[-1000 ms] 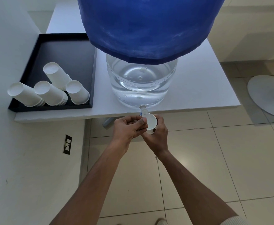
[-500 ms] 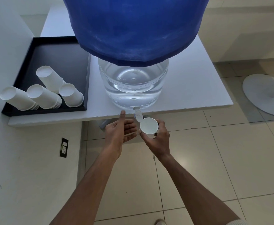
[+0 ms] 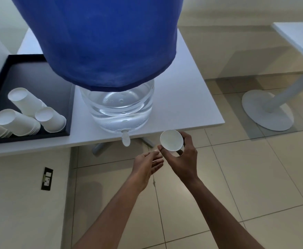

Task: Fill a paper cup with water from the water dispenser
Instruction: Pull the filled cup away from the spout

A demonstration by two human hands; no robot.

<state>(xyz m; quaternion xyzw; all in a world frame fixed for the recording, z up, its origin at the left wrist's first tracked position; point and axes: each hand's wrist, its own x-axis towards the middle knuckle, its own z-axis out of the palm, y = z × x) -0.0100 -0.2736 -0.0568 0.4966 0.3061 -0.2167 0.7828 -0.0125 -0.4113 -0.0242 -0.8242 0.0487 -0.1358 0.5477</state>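
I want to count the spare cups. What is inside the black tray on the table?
The black tray holds white paper cups upside down, several in nested stacks. Their number cannot be told, as stacked cups hide one another and one stack leaves the frame.

A white worktop [image 3: 192, 105] carries two things. A black tray [image 3: 39, 76] sits at its left side, reaching close to the near edge, with stacks of white paper cups [image 3: 37, 112] lying on their sides in the tray's near end. Just right of the tray stands a clear water jug [image 3: 118, 112] under a blue cover [image 3: 100, 42], its tap [image 3: 125, 139] overhanging the near edge.
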